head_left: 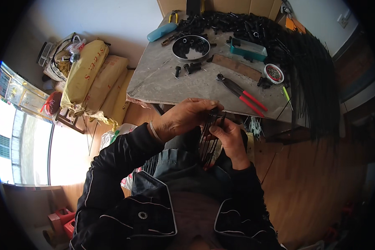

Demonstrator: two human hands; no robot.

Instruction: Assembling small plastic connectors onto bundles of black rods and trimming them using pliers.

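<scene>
Left hand and right hand clamp black strips, likely for steadiness; pliers lie handily beyond the right hand.

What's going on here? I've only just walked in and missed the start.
The person's left hand and right hand hold a bundle of thin, dark strands between them. Ahead, on a grey table, lie red-handled pliers and a round metal bowl containing small black parts.

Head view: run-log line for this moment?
left hand: holds black strands near top | right hand: at strands, lower | table: red-handled pliers, metal bowl, black parts
</scene>
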